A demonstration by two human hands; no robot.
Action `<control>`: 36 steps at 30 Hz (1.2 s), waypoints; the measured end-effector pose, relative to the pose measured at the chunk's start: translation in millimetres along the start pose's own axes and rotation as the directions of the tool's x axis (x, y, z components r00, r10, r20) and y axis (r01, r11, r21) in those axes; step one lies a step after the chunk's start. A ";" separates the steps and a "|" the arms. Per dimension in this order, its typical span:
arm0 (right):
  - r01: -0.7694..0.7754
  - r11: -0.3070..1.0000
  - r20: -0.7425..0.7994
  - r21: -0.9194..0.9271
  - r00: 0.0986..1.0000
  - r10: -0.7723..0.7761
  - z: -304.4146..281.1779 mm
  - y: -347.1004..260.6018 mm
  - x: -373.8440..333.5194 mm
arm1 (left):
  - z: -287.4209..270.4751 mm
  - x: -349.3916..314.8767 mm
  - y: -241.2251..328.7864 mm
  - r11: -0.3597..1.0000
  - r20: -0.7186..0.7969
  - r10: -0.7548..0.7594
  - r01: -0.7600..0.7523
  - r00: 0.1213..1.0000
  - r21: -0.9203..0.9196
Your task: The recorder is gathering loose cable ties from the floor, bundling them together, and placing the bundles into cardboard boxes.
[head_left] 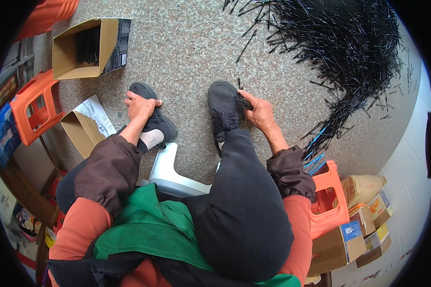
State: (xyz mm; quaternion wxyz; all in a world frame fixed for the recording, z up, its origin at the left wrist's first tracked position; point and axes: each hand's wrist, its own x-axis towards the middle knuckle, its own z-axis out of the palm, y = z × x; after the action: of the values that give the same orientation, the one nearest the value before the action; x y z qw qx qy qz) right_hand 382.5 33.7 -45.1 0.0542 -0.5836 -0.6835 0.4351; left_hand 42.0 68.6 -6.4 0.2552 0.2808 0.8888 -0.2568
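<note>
My left hand (141,106) lies on the side of my left black shoe (146,92), its fingers apart and nothing visible in them. Beside the toe of the other black shoe (222,103), my right hand (260,114) is closed on a small bunch of thin black sticks (244,101). One stick pokes up past the fingertips, and the palm hides part of the bunch. A large heap of similar thin black sticks (354,43) spreads over the speckled floor at the far right, with a few loose ones around its edge.
At the far left an open cardboard box (76,72) holds black sticks; another open carton (84,134) lies nearer. Orange plastic stools (26,112) stand left and right. I sit on a white stool (170,174). Cartons (333,246) and a brown sack (364,189) are at right.
</note>
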 end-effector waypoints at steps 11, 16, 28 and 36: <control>0.237 0.828 0.085 -0.509 0.970 -0.226 7.6 45.1 -34.4 | 0.3 0.7 -1.1 1.000 -0.003 0.005 -0.005 1.000 -0.015; 0.147 0.867 0.161 -0.477 0.984 -0.079 -6.3 41.4 -33.4 | -0.6 1.3 -2.8 1.000 -0.022 0.003 -0.003 1.000 0.000; -0.222 0.972 -0.638 0.071 0.739 0.215 -116.9 28.4 96.3 | 0.8 1.9 -2.2 1.000 -0.012 -0.001 0.001 1.000 -0.002; -0.459 0.878 -0.460 -0.137 0.814 0.354 -106.2 32.0 133.1 | 0.2 0.5 -1.0 1.000 -0.016 -0.005 0.005 1.000 0.009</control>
State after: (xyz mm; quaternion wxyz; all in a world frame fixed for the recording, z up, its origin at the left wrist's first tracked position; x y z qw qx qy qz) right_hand 426.7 200.7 -58.6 0.0341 -0.7987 -0.5613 0.2139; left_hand 41.1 68.0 -6.5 0.2461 0.2817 0.8904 -0.2593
